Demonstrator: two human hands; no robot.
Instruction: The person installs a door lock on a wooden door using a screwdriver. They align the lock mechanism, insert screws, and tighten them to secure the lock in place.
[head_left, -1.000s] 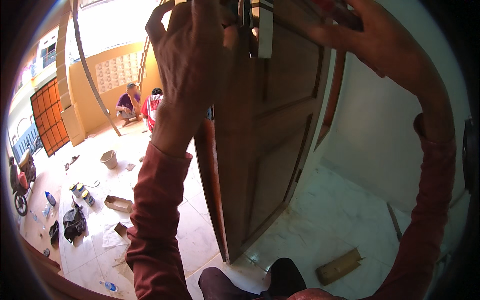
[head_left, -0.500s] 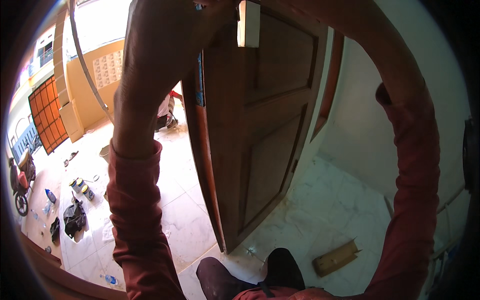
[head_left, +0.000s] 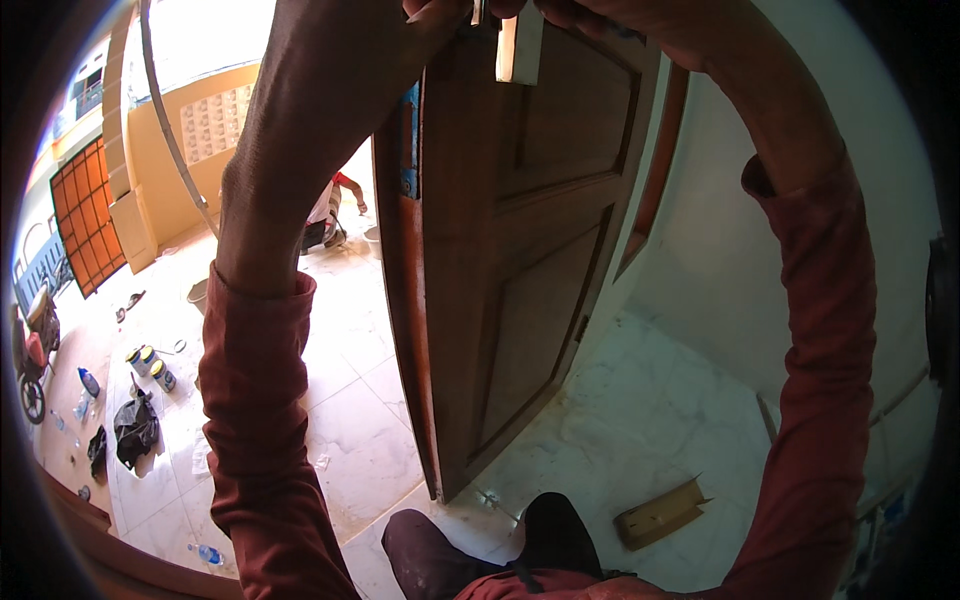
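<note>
fingers [head_left: 440,12] at wooden door [head_left: 520,250] top, both arms raised overhead

The top edge cuts off my left hand [head_left: 440,12] and right hand [head_left: 590,15]; my forearm hides most of the crouching person [head_left: 328,215].

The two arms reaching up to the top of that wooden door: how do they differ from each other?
The left arm rises almost straight up, close to the camera, forearm bare above its pushed-back sleeve. The right arm arches up and over from the right in a wide curve, with less bare forearm showing. Both wear dark red sleeves and meet at the top edge of the brown panelled door, by a pale block. The hands are mostly cut off.
</note>
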